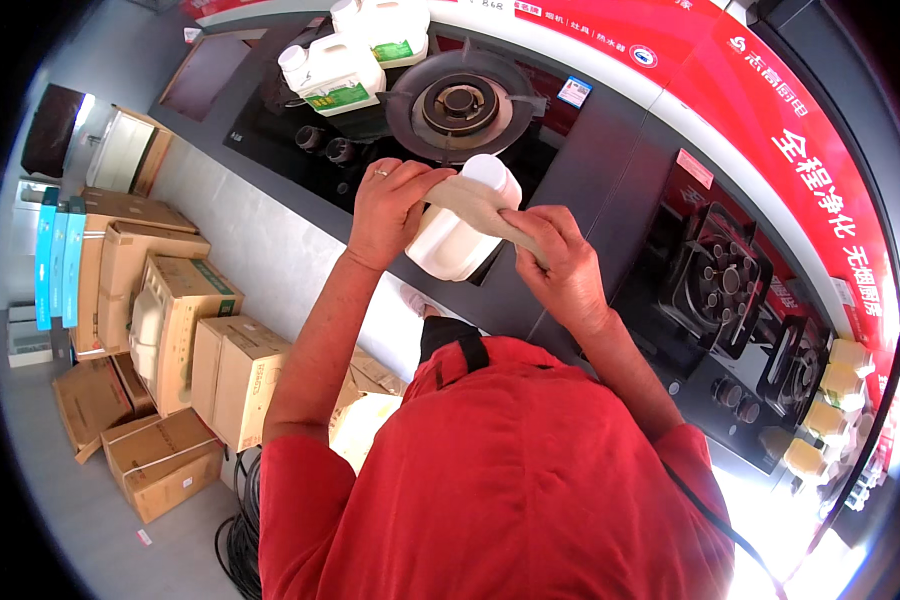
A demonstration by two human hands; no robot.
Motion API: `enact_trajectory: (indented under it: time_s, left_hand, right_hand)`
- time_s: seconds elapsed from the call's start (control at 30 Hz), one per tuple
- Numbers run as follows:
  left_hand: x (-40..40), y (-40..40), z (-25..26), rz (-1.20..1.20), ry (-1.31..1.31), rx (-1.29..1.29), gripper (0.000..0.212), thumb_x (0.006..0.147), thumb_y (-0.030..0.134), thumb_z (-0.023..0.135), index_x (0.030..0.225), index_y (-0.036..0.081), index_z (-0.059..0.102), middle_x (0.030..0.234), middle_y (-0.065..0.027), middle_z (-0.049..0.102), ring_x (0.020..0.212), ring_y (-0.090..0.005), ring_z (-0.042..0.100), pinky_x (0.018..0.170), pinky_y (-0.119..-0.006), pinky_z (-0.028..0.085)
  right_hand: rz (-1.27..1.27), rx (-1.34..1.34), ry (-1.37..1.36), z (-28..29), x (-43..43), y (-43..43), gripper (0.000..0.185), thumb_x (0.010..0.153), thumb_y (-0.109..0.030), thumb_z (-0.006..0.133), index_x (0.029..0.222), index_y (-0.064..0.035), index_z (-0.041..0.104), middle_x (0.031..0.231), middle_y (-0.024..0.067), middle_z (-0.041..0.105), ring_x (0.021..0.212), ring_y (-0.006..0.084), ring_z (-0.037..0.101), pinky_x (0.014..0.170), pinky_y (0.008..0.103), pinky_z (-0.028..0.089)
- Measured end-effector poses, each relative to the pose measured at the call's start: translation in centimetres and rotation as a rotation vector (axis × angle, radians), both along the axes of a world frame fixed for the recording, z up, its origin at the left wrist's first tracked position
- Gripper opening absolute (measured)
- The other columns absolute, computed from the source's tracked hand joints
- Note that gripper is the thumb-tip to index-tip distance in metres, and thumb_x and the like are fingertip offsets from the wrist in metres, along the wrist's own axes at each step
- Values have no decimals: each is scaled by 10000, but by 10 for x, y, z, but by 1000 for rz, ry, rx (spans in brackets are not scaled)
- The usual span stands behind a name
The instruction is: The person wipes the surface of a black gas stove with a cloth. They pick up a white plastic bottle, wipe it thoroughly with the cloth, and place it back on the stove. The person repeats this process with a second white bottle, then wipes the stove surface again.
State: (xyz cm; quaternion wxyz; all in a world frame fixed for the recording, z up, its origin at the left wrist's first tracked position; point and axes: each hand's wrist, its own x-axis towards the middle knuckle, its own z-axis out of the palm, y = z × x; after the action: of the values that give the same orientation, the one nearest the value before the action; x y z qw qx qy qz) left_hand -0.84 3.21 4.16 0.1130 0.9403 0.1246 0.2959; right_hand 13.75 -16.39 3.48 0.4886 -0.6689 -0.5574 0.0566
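A beige cloth is stretched between my two hands, above a white plastic jug with a white cap. My left hand grips the cloth's left end; a ring shows on one finger. The other end is pinched by my right hand, its thumb and fingers closed on the fabric. The jug stands at the near edge of the dark counter, just below a gas burner of a black glass cooktop. Part of the jug is hidden by the cloth.
Two white jugs with green labels stand on the cooktop's left part. Another gas cooktop is set in the counter at right, with several yellow-capped containers beyond. Cardboard boxes and a coiled black hose lie at left.
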Motion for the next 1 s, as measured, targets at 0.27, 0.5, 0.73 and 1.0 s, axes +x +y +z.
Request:
enact_trajectory:
  time_s: [0.27,0.5,0.73,1.0]
  left_hand:
    - [-9,15,-26,-8,89,-83,359,679,-40,601,997,105,685,881,-22,629,826,-250,567,824,-360,441]
    - [-12,20,-17,22,201,-229,340,704,-32,580,1015,85,653,888,-55,609,845,-277,562,806,-345,442]
    - [-24,23,6,-177,120,-1294,377,799,10,553,1169,84,565,1086,-5,574,1031,-124,527,890,-250,417]
    - [2,-3,27,-225,54,-1077,276,870,165,647,1120,87,559,1032,19,555,985,-76,513,853,-224,424]
  right_hand:
    - [52,51,-25,11,-8,20,419,762,-10,662,1157,-145,624,1025,78,582,802,264,646,673,346,561]
    - [39,46,23,-5,-10,20,431,755,16,653,1155,-142,630,1029,84,566,842,260,636,711,351,557]
    - [18,120,81,-18,-10,17,414,745,51,644,1123,-119,643,1004,92,566,835,270,628,674,337,538]
    - [-27,87,142,-45,-8,-4,397,758,58,654,1121,-101,644,1002,99,582,828,254,631,672,316,537]
